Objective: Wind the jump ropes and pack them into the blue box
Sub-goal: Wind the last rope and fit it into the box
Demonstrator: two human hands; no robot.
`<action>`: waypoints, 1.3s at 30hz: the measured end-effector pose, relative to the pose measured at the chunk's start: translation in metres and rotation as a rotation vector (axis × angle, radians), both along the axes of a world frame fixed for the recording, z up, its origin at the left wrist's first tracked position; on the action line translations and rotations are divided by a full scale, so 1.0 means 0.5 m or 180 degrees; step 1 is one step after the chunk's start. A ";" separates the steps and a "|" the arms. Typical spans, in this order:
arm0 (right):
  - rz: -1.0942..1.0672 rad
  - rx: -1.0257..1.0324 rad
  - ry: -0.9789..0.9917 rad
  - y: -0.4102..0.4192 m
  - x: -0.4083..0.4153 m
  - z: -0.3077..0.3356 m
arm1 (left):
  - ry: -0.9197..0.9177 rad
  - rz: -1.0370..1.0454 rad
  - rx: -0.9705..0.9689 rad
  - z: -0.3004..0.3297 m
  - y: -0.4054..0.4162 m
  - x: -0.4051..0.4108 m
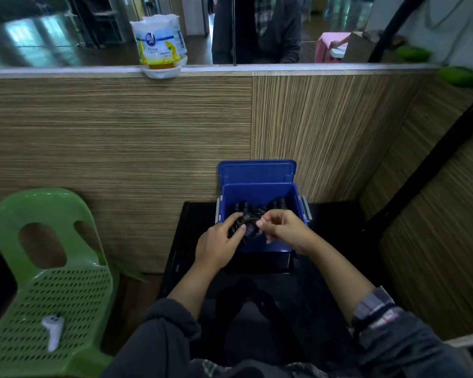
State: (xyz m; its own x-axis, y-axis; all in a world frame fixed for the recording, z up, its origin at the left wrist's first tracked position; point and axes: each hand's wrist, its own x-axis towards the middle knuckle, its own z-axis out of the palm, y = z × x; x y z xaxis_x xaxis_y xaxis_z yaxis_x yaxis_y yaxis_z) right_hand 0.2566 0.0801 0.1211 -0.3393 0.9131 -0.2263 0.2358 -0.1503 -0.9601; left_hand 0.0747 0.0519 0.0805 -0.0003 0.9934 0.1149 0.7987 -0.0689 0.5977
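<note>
Blue box sits open at the black stand's far edge, lid propped behind for access. Left hand and right hand pinch a coiled jump rope over the box's near wall, apparently keeping the loops together. Other ropes lie inside.

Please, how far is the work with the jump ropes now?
Done: dark rope handles already lie at the back of the open blue box. In hand: the left hand and right hand both hold a wound black rope over the box, not yet released. Left: setting it down. The lid stands open. No other loose ropes are in view.
</note>
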 end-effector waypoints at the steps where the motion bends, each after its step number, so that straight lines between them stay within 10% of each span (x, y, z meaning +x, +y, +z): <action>1: -0.0092 0.0039 -0.0042 0.001 -0.001 -0.004 | -0.0009 -0.0023 0.0004 0.002 0.000 0.002; 8: -0.1272 0.1085 -0.1235 -0.028 -0.051 -0.035 | -0.0151 0.0025 -0.0049 0.027 0.008 0.029; 18: -0.1999 0.1127 -0.0125 -0.032 -0.039 -0.067 | -0.0712 0.0000 -0.0175 0.029 0.020 0.028; 39: -0.0584 0.0033 0.1316 0.009 -0.018 -0.041 | -0.1842 -0.0505 -0.0309 0.037 0.004 -0.007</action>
State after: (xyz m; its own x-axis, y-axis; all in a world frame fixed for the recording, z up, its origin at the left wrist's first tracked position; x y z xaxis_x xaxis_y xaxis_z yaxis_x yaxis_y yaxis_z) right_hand 0.2477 0.0848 0.1007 -0.2316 0.9680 -0.0963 -0.1975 -0.1437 -0.9697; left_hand 0.0714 0.0541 0.0992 0.1132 0.9924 0.0490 0.3265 -0.0837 0.9415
